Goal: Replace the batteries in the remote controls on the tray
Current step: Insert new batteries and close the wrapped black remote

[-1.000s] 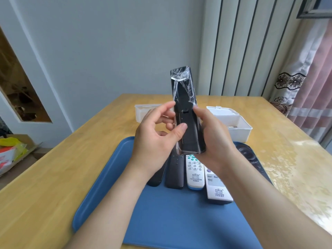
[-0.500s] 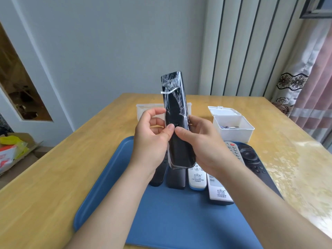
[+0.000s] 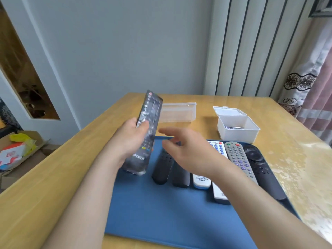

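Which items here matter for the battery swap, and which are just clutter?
Job: wrapped remote in the left hand; other remotes on the blue tray; open white box, likely holding batteries; clear box.
Lying about: cardboard box on the floor; curtain.

A wooden table stands against a grey wall, cardboard box on the floor, patterned curtain right.
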`<state>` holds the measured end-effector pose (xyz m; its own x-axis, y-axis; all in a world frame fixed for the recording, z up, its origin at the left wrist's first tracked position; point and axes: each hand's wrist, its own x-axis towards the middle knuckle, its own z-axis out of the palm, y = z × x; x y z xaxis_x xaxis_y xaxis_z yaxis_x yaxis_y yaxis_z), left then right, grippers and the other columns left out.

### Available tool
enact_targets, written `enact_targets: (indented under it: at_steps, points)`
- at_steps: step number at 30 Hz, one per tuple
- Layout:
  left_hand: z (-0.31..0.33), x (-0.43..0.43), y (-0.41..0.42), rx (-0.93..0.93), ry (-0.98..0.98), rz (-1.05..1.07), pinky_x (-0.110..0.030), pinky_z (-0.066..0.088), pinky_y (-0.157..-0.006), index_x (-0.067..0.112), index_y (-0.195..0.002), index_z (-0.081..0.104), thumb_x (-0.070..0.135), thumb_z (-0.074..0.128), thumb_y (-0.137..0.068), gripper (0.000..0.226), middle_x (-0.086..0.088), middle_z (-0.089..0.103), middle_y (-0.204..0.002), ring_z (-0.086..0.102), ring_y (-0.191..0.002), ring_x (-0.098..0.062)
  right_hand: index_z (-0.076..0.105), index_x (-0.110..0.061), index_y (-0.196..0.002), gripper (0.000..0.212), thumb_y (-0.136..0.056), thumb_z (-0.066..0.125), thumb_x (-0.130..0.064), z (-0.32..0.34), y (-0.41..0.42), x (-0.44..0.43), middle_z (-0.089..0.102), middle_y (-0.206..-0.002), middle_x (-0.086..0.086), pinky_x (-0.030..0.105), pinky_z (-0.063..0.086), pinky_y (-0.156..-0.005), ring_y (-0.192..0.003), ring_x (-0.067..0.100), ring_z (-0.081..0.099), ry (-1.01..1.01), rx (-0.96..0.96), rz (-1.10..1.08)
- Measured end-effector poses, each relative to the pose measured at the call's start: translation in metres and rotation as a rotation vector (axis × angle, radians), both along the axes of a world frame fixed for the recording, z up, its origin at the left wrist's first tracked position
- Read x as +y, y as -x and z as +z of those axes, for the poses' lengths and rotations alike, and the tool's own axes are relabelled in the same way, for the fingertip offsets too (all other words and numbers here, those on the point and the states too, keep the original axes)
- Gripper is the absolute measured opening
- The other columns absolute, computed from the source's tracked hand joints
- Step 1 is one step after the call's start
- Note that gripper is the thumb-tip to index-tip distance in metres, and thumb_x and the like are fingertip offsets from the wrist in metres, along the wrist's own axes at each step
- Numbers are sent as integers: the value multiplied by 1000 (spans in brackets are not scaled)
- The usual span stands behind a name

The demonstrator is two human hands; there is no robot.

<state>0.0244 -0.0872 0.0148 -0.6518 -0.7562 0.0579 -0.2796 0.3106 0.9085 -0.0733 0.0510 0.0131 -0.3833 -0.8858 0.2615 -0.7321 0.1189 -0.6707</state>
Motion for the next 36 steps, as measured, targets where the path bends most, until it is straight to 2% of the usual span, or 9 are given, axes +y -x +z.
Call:
enact_targets:
  at_steps: [4, 10, 12, 17, 20, 23, 30, 34, 36]
  points:
    - [-6, -4, -6, -480, 133, -90, -32, 52, -75, 17, -99, 60, 34, 46, -97, 23, -7, 68, -92, 66, -79, -23, 62, -23, -111, 25, -92, 45, -19, -16, 8, 1, 67, -93, 5, 39, 48, -81, -93, 29, 54, -209, 224, -23]
    - [-13, -10, -5, -583, 197, -70, -38, 51, -83, 17, -125, 46, 25, 43, -97, 29, -4, 59, -116, 62, -93, -26, 55, -23, -125, 32, -98, 43, -33, -29, 3, -3, 53, -121, -5, 45, 36, -86, -124, 23, 39, -401, 433, -8]
    - [-14, -12, -4, -626, 218, -78, -34, 50, -77, 12, -117, 51, 25, 43, -96, 26, -8, 62, -114, 60, -86, -25, 54, -24, -127, 34, -98, 42, -35, -29, 1, -2, 52, -123, -5, 45, 33, -86, -125, 23, 39, -426, 467, -5]
    - [-9, -11, -8, -745, 285, -124, -30, 42, -59, 7, -81, 54, 25, 48, -93, 22, -9, 59, -75, 51, -63, -24, 56, -26, -127, 33, -98, 41, -33, -26, 2, -2, 51, -133, -5, 48, 34, -97, -126, 21, 43, -457, 494, 11]
    - [-8, -10, -8, -723, 204, -177, -37, 59, -65, 3, -88, 62, 26, 49, -94, 27, -13, 70, -83, 69, -71, -32, 61, -23, -116, 30, -97, 40, -30, -24, 5, -2, 57, -128, -3, 46, 34, -99, -122, 20, 50, -424, 519, 14]
    - [-12, -6, -5, -655, 125, -244, -46, 60, -71, 10, -108, 60, 22, 51, -94, 20, -12, 72, -92, 72, -81, -34, 64, -20, -110, 28, -96, 40, -27, -25, 8, -3, 62, -120, -1, 43, 42, -96, -114, 24, 54, -396, 510, 30]
    - [-13, -3, -5, -711, 214, -213, -37, 57, -79, 11, -113, 61, 25, 53, -95, 24, -4, 67, -90, 68, -69, -26, 63, -15, -110, 28, -91, 43, -17, -29, 15, -3, 62, -119, 3, 41, 46, -93, -112, 25, 54, -376, 437, 51]
    - [-12, -3, -5, -608, 267, -145, -38, 54, -87, 18, -121, 59, 29, 53, -94, 29, -3, 62, -112, 66, -94, -28, 65, -20, -118, 31, -92, 49, -13, -15, 24, 6, 65, -113, -4, 27, 43, -94, -107, 17, 56, -304, 243, 50]
    - [-4, -12, 1, -436, 324, -82, -36, 51, -85, 29, -107, 63, 31, 50, -95, 18, -1, 61, -102, 61, -82, -24, 62, -22, -124, 33, -94, 53, -13, -3, 39, 7, 63, -123, -4, 26, 42, -99, -113, 14, 57, -186, 50, -11]
